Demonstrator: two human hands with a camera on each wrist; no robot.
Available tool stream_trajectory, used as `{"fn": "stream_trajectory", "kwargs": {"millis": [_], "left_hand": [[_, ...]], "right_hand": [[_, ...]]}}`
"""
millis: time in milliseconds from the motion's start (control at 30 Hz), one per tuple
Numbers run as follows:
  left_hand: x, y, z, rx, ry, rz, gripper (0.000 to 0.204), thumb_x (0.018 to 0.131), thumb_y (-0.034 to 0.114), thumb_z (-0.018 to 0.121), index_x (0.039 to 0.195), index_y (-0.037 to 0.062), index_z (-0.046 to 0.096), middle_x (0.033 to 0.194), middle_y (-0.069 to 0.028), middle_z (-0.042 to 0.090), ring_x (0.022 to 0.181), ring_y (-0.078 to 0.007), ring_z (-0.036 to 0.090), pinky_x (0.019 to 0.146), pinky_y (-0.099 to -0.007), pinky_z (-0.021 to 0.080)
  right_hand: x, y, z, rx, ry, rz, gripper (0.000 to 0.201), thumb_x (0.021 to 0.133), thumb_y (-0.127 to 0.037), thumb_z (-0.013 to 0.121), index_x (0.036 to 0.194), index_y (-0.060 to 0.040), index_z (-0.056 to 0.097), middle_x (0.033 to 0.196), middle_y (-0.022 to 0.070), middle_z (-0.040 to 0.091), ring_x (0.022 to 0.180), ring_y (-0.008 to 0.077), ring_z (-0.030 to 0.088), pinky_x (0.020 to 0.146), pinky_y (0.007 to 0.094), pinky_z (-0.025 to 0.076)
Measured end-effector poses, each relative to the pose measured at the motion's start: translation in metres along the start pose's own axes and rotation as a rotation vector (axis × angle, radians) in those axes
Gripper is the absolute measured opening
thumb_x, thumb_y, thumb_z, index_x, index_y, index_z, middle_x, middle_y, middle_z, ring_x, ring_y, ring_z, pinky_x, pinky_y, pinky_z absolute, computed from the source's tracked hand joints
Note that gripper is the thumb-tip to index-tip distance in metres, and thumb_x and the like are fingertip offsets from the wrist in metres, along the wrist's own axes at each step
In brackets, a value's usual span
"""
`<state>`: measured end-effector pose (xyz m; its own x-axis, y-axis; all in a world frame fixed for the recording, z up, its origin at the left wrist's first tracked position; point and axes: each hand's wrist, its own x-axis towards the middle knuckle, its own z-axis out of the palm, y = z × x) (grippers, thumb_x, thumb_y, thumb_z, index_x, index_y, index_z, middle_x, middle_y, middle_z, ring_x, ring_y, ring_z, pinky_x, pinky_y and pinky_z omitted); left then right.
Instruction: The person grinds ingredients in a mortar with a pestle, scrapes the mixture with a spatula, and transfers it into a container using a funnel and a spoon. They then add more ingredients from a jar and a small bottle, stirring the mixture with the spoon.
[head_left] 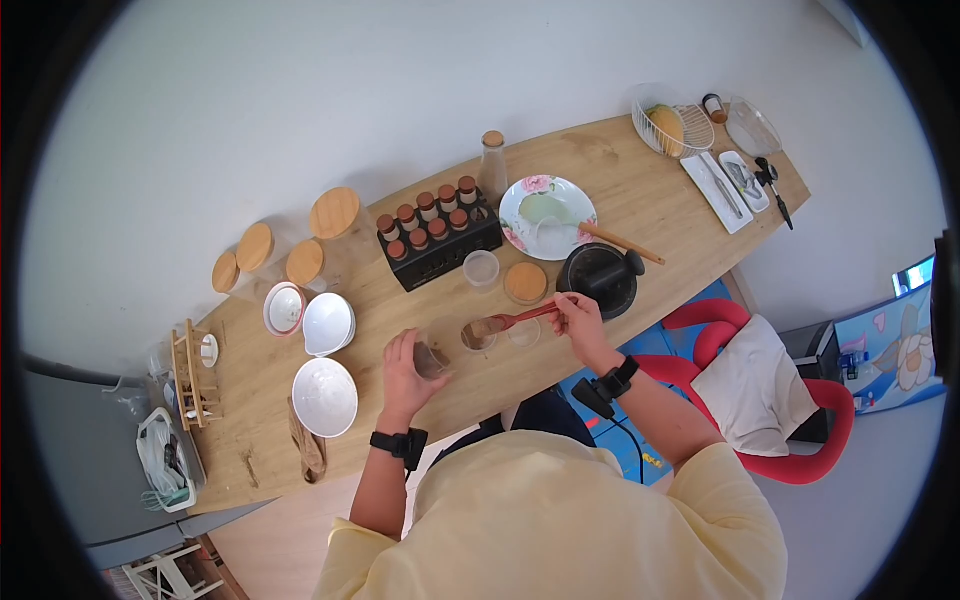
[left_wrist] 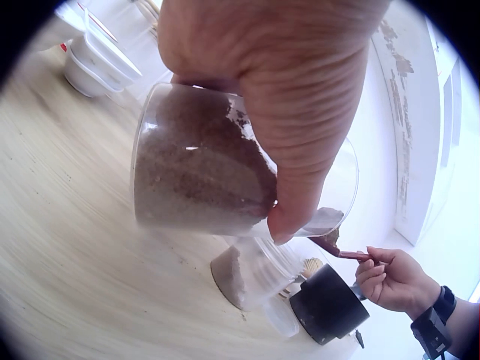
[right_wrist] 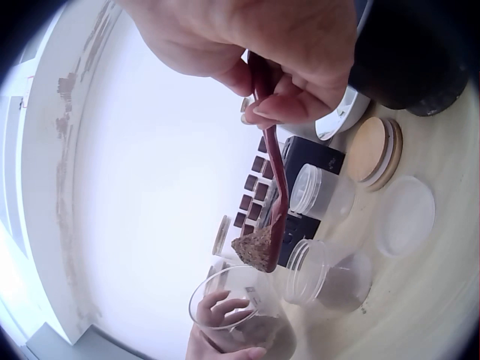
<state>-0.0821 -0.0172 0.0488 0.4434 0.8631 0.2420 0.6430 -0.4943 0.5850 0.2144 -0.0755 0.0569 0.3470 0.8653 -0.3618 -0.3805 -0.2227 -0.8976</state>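
Note:
My left hand (head_left: 403, 378) grips a clear glass jar (left_wrist: 195, 169) partly filled with brown powder, tilted in the left wrist view. The handle of a reddish-brown spoon (right_wrist: 278, 180) is pinched in my right hand (head_left: 580, 328). Coarse brown powder (right_wrist: 253, 247) heaps in the spoon's bowl, which is close to the glass jar's mouth. Below the spoon a small clear plastic jar (right_wrist: 341, 281) stands uncapped with brown powder inside. A translucent round lid (right_wrist: 406, 216) lies on the table beside it. Another clear plastic jar (head_left: 481, 268) and a wooden lid (head_left: 525, 283) are just behind.
A black mortar (head_left: 592, 300) with its pestle stands near my right hand. Behind are a spice rack (head_left: 445, 258) and a floral plate (head_left: 520, 235). White bowls (head_left: 325, 398) and wood-lidded canisters (head_left: 335, 213) stand left. A wire basket (head_left: 690, 133) is far right.

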Motion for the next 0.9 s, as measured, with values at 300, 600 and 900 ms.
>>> {"fn": "stream_trajectory", "kwargs": {"millis": [300, 600, 900], "left_hand": [[-0.005, -0.004, -0.006, 0.028, -0.001, -0.022, 0.086, 0.046, 0.018, 0.084, 0.121, 0.0040, 0.043, 0.118, -0.0165, 0.049, 0.109, -0.0354, 0.045, 0.095, -0.0435, 0.037], [-0.007, -0.004, -0.009, 0.035, 0.009, -0.016, 0.087, 0.046, 0.017, 0.084, 0.121, 0.0040, 0.043, 0.118, -0.0166, 0.049, 0.109, -0.0357, 0.044, 0.095, -0.0437, 0.036], [-0.008, -0.005, -0.011, 0.033, 0.001, -0.029, 0.088, 0.046, 0.017, 0.084, 0.122, 0.0041, 0.042, 0.119, -0.0171, 0.048, 0.111, -0.0362, 0.044, 0.096, -0.0437, 0.036]], "right_hand": [[0.006, 0.006, 0.012, -0.214, 0.013, -0.114, 0.021, 0.089, -0.020, 0.057, 0.085, 0.0010, 0.060, 0.063, 0.0030, 0.058, 0.050, 0.0070, 0.051, 0.047, 0.0212, 0.042], [0.002, 0.008, 0.044, -0.610, -0.004, -0.378, 0.019, 0.086, -0.016, 0.060, 0.087, 0.0029, 0.061, 0.067, 0.0112, 0.062, 0.054, 0.0150, 0.057, 0.051, 0.0273, 0.045], [-0.026, -0.014, 0.061, -1.096, -0.365, -0.837, 0.018, 0.086, -0.019, 0.056, 0.090, -0.0022, 0.061, 0.081, 0.0148, 0.061, 0.068, 0.0321, 0.058, 0.061, 0.0377, 0.047]]}}
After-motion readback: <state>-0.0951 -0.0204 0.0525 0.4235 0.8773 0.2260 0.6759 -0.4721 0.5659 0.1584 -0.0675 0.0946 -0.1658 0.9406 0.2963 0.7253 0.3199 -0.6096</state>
